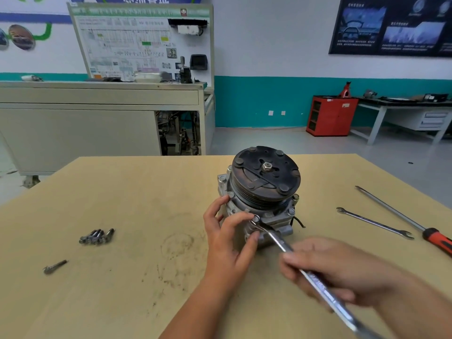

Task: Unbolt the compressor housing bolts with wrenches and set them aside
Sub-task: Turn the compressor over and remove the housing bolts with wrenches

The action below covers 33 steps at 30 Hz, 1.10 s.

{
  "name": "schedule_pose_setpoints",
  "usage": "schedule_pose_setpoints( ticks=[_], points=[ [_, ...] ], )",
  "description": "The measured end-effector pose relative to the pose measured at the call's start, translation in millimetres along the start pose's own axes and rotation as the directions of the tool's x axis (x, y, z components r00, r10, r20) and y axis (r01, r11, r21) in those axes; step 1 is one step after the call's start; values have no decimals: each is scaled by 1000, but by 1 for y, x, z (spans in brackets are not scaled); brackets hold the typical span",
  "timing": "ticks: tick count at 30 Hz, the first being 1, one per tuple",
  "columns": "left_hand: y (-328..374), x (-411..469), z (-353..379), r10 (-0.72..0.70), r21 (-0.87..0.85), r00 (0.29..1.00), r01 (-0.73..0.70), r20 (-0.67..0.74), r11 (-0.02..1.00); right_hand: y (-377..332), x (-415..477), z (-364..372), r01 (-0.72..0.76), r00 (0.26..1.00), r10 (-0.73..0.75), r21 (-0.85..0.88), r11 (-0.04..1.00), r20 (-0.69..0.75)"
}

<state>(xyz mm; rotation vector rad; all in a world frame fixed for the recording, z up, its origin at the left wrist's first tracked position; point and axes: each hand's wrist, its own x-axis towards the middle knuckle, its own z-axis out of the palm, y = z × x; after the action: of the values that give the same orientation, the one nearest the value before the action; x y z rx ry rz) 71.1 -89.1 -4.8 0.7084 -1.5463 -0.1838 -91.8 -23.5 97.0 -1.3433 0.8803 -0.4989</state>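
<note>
Centrally, compressor (pixel 264 182) stood on the worktop (pixel 146 192), left grip (pixel 227 238) clasped round its near housing, right grip (pixel 342 272) closed on a wrench (pixel 276 238), wrench head on a near-side bolt (pixel 256 218), removed bolts (pixel 96 237) lay well left.

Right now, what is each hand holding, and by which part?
The right hand grips the wrench mid-shaft, its head on a housing bolt. The left hand grips the compressor by its housing's near side.

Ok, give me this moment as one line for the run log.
step: unbolting | right hand: holds wrench on housing bolt | left hand: grips compressor | removed bolts: piled on table, left side
</note>
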Motion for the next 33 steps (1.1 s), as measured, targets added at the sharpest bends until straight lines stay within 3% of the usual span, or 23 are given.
schedule_pose_setpoints(
  ticks=[3, 6, 9, 11, 13, 15, 18, 21, 25, 29, 33],
  points=[
    [-1, 1, 1, 3, -7, 1000, -3, -14, 1000, -21, -3, -38, -139, 988, 157, -371, 918, 17],
    [1, 2, -1, -12, -33, 1000, 12, -2, 999, -46, 2, -60, -223, 970, 229, -652, 724, -78],
    [1, 2, -2, -41, -48, 999, 42, 17, 998, -60, 13, -70, -257, 965, 157, -882, 396, -211],
    [4, 2, -2, -28, -30, 1000, 28, 5, 999, -65, 16, -75, -221, 975, 58, -920, 322, -214],
    [1, 2, -4, -39, -7, 999, 39, -31, 999, -66, 12, -77, -193, 981, 59, -907, 374, -184],
    [-3, 1, -7, -174, -14, 985, 173, -21, 985, -59, 4, -76, -151, 988, 102, -859, 489, -116],
    [-7, 3, -14, -402, -118, 911, 410, 88, 904, -38, -4, -66, -103, 986, 166, -713, 694, 19],
    [-8, 7, -17, -426, -171, 886, 455, 180, 874, -22, -7, -52, -125, 968, 222, -542, 831, 117],
    [-5, 8, -19, -437, -180, 870, 479, 229, 859, -26, -10, -54, -129, 972, 207, -485, 865, 111],
    [-3, 8, -20, -455, -177, 862, 495, 224, 851, -36, -13, -69, -201, 967, 253, -553, 809, 18],
    [-2, 7, -20, -473, -186, 852, 514, 225, 837, -27, -22, -61, -183, 962, 257, -480, 858, 92]
  ],
)
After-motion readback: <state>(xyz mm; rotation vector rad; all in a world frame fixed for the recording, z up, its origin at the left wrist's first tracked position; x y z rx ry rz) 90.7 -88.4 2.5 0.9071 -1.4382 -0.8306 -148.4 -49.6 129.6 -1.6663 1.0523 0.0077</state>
